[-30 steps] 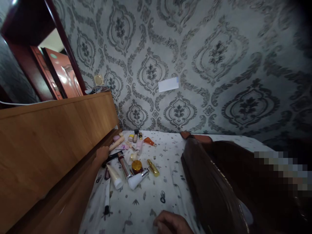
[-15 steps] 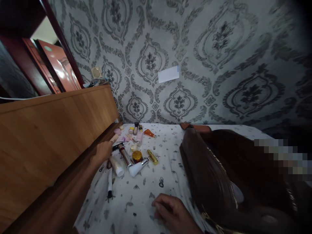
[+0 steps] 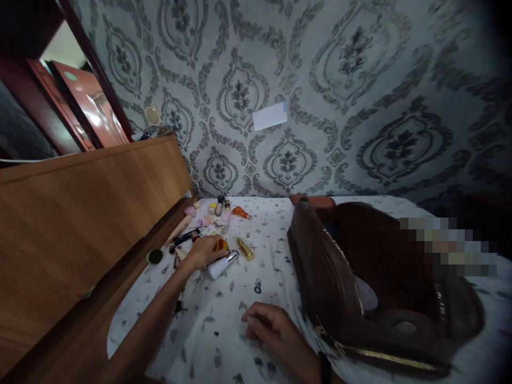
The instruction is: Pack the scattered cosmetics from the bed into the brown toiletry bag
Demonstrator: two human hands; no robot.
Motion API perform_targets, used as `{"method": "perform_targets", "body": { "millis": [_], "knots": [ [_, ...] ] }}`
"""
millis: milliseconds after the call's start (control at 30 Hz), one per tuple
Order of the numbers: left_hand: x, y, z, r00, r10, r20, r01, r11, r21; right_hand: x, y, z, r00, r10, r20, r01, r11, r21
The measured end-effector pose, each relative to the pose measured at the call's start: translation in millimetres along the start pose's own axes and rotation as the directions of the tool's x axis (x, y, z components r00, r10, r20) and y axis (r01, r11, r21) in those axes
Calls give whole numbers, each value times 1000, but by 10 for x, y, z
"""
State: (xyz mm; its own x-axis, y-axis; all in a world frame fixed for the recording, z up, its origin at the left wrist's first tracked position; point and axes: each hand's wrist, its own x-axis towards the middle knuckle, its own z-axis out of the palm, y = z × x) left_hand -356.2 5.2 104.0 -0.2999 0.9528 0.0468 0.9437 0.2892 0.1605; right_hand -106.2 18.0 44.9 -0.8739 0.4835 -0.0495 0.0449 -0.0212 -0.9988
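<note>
Shifting onto the amber jar [image 3: 221, 245]: left hand [image 3: 204, 250], fingers curved; right hand [image 3: 269, 325] loosely curled; grips unclear.

Your left hand [image 3: 204, 252] partly covers the jar [image 3: 221, 245]; your right forearm [image 3: 306, 358] is cut off below. You can't make out the dark inside of the bag [image 3: 316, 266] or the pixelated patch [image 3: 452, 248].
</note>
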Motion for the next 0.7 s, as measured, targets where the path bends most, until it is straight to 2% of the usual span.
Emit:
{"method": "perform_targets", "body": {
  "millis": [233, 300, 367, 433, 500, 600, 700],
  "knots": [
    [-99, 23, -21, 997, 6, -74, -12, 997, -72, 28, 46, -8, 1000, -3, -16, 4, 998, 63],
    [-177, 31, -44, 990, 58, -131, -85, 973, -214, 36, 58, -19, 999, -13, -30, 16, 993, 120],
    [-270, 68, -62, 980, 129, -153, -186, 870, -457, 34, 51, -33, 999, -24, -48, 33, 981, 190],
    [-361, 149, -68, 973, 204, -110, -224, 708, -670, 25, 28, -44, 997, -25, -73, 44, 961, 272],
    [-439, 263, -60, 959, 281, -19, -195, 615, -764, 12, -3, -50, 994, -18, -105, 55, 930, 363],
    [-528, 431, -39, 928, 367, 59, -187, 598, -780, -4, -34, -49, 989, -5, -145, 74, 877, 475],
    [-580, 520, -22, 920, 387, 68, -208, 627, -751, 0, -20, -41, 989, -5, -145, 81, 847, 525]
  ]
}}
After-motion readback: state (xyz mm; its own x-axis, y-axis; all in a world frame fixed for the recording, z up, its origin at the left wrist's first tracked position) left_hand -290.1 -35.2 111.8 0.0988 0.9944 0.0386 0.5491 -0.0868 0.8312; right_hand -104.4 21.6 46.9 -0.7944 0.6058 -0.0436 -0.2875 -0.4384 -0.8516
